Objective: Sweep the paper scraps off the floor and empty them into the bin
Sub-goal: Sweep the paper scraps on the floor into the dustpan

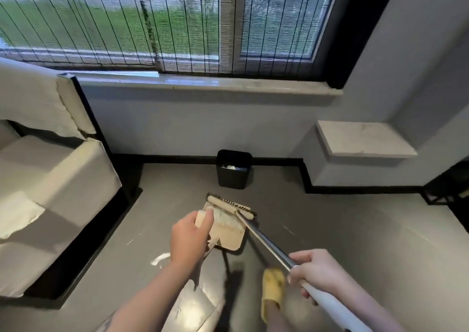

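Observation:
My left hand [189, 237] grips the handle of a beige dustpan [228, 230], which hangs above the grey floor with pale paper scraps in it. My right hand [314, 272] grips the long metal-and-white handle of a broom [269, 240]. The broom's wooden head with dark bristles [229, 204] lies across the far end of the dustpan. A black bin [234, 170] stands against the wall under the window, just beyond the broom head, with white paper visible inside. One white scrap [160, 258] lies on the floor left of my left forearm.
A white sofa with a black frame [50, 184] fills the left side. A low white ledge [363, 138] juts from the wall at the right, with a dark stand [449, 192] beside it. My foot in a yellow slipper [272, 291] is between my arms.

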### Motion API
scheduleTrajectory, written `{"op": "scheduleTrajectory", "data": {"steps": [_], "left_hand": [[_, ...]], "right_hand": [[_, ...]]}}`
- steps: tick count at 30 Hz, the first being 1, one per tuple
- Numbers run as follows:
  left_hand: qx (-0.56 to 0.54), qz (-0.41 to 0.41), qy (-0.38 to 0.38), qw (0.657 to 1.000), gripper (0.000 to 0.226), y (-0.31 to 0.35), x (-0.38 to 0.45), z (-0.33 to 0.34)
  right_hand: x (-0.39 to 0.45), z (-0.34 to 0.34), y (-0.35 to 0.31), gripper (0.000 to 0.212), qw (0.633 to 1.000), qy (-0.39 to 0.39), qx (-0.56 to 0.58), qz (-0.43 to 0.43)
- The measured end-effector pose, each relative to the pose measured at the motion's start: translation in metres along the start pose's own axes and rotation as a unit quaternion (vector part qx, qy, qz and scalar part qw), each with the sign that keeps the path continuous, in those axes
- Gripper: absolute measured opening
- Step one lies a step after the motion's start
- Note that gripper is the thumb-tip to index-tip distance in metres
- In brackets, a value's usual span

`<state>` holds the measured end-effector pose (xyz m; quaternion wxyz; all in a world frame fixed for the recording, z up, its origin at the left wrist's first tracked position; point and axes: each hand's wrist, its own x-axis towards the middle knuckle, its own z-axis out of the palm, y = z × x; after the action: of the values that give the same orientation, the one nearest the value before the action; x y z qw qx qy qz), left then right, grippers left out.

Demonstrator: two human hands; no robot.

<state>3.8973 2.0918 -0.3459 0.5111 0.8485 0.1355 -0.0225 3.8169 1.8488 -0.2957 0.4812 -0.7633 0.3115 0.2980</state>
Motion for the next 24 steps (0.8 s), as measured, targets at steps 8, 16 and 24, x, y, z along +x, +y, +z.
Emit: {"op": "scheduleTrajectory", "data": {"steps": [8, 16, 24], "left_hand": [[0.011, -0.005, 0.021, 1.0, 0.045, 0.043, 0.088, 0.065], [0.039, -0.047, 0.06, 0.996, 0.045, 0.052, 0.143, 0.112], [0.063, -0.073, 0.017, 0.995, 0.044, 0.043, 0.184, 0.122]], "right_hand": [[0.084, -0.099, -0.07, 0.059, 0.999, -0.037, -0.011, -0.028], [0.158, -0.155, -0.109, 0.055, 0.994, -0.09, -0.057, -0.005], [0.18, -0.156, -0.125, 0.047, 0.993, -0.092, -0.063, 0.036]]}}
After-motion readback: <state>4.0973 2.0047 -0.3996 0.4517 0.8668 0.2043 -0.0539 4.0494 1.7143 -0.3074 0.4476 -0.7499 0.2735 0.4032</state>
